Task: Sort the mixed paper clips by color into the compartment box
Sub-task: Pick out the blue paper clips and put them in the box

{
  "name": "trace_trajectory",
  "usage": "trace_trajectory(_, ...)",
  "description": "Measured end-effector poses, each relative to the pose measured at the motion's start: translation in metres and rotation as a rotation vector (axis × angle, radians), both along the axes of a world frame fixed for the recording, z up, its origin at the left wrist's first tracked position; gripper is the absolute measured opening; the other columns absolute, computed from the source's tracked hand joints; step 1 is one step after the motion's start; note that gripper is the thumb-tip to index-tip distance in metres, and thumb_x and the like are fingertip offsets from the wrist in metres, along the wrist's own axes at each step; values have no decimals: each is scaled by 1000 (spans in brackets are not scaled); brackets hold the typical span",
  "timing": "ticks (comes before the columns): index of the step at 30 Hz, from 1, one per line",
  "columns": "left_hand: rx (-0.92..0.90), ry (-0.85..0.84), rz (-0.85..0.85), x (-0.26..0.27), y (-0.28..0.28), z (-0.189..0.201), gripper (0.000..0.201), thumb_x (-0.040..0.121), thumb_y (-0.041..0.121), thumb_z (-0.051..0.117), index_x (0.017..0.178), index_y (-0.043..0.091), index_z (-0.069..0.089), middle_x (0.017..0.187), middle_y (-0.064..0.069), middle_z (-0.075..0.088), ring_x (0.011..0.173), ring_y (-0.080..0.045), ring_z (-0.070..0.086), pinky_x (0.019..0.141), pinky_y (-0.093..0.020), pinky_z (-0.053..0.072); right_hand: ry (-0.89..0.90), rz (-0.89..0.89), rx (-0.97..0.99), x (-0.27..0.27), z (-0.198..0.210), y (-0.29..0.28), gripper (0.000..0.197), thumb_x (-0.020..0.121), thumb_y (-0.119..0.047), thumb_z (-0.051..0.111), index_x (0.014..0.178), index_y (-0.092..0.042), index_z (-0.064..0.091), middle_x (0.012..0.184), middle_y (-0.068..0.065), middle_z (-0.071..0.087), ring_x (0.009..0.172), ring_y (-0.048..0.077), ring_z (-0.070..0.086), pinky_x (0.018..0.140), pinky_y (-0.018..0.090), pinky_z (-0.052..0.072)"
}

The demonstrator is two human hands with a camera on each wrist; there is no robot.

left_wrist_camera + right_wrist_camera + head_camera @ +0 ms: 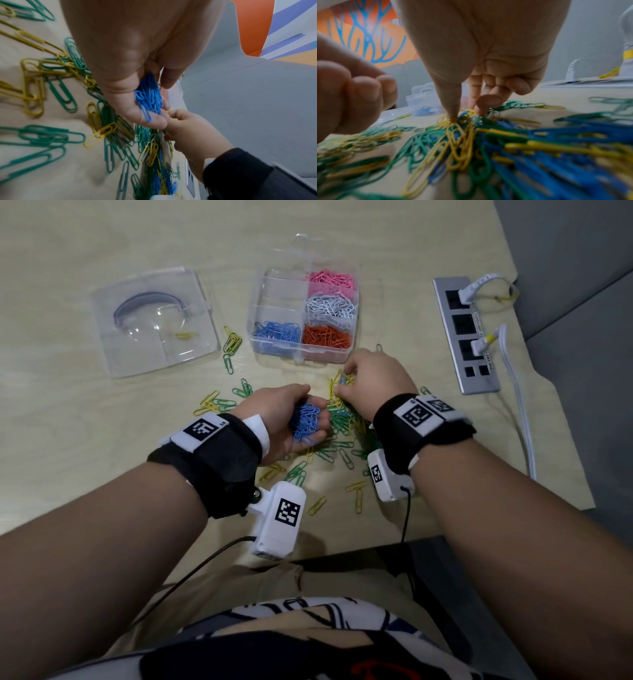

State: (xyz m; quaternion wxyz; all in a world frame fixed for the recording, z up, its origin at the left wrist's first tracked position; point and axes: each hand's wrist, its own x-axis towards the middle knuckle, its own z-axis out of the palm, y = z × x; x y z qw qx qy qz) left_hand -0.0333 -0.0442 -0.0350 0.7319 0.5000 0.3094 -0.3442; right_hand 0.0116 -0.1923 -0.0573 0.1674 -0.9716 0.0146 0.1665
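My left hand (310, 404) is turned palm up and cupped round a bunch of blue paper clips (306, 422) (147, 98). It hovers just above the mixed pile (342, 422) of green, yellow and blue clips. My right hand (342, 379) (465, 113) reaches down into the far side of that pile, thumb and forefinger pinching a blue clip (463, 113). The clear compartment box (301, 358) stands just beyond both hands. It holds pink (330, 280), white (330, 306), orange (327, 336) and blue (275, 330) clips in separate compartments; its two upper-left compartments look empty.
The box's clear lid (154, 320) lies at the left with a yellow clip on it. Loose green and yellow clips (231, 347) are scattered round the pile. A grey power strip (466, 337) with plugs and a white cable (520, 412) lies at the right. The table edge runs near my lap.
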Motion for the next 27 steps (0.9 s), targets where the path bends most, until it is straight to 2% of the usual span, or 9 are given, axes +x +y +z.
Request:
trace_trajectory(2, 7, -5, -8, 0, 3, 1, 36, 104, 25, 35, 82, 5, 54, 65, -13, 55, 49, -18, 55, 49, -23, 44, -24, 24, 14, -2, -3, 4, 11, 86, -28, 65, 94, -27, 57, 106, 4, 59, 97, 26, 58, 82, 35, 49)
trace_trajectory(5, 7, -12, 3, 2, 7, 1, 35, 104, 25, 35, 82, 5, 54, 66, -13, 54, 50, -18, 55, 48, -23, 44, -55, 0, 101, -5, -3, 3, 12, 85, -20, 64, 84, -30, 58, 97, 1, 57, 89, 23, 58, 79, 33, 50)
trace_trajectory(11, 57, -19, -11, 8, 11, -3, 32, 102, 26, 41, 82, 7, 57, 65, -9, 59, 52, -15, 58, 50, -21, 51, -86, -105, 354, -12, 13, -9, 6, 87, -23, 66, 82, -26, 65, 72, -13, 58, 70, 3, 54, 66, 20, 40)
trace_trajectory(16, 111, -138, -130, 9, 3, -3, 10, 93, 17, 61, 90, 8, 58, 65, -5, 56, 57, -13, 54, 52, -19, 51, -61, -100, 450, -20, 23, -9, 15, 88, -25, 66, 75, -21, 63, 65, -9, 58, 65, 8, 55, 62, 22, 41)
trace_trajectory(18, 109, -177, -157, 9, 1, -3, 11, 90, 15, 66, 91, 8, 57, 63, -5, 55, 54, -13, 53, 49, -19, 48, -70, -98, 469, -22, 26, -8, 19, 89, -27, 66, 71, -22, 63, 64, -8, 59, 62, 5, 54, 62, 21, 41)
trace_trajectory(21, 122, -230, -214, 9, 0, -3, 14, 90, 13, 65, 81, 10, 54, 54, -4, 52, 45, -16, 46, 44, -19, 36, -100, -131, 514, -25, 29, -6, 18, 89, -27, 67, 77, -14, 68, 62, -4, 61, 58, 6, 55, 60, 21, 43)
trace_trajectory(23, 130, -250, -209, 10, 1, -3, 15, 91, 10, 63, 78, 10, 53, 51, -4, 52, 41, -16, 43, 42, -18, 32, -104, -125, 547, -26, 30, -5, 15, 89, -25, 67, 79, -14, 69, 63, -6, 61, 59, 5, 55, 62, 21, 45)
trace_trajectory(25, 125, -259, -191, 10, 2, -3, 16, 92, 8, 61, 77, 9, 54, 50, -4, 53, 38, -14, 44, 40, -16, 33, -75, -81, 569, -27, 30, -4, 5, 90, -22, 65, 87, -19, 69, 73, -10, 63, 69, 2, 57, 70, 21, 47)
trace_trajectory(27, 104, -256, -155, 10, 4, -3, 16, 92, 5, 60, 77, 7, 54, 53, -6, 52, 38, -12, 46, 38, -16, 36, -18, -58, 604, -28, 27, -4, 12, 89, -16, 64, 99, -23, 67, 82, -12, 64, 79, 2, 60, 80, 22, 49)
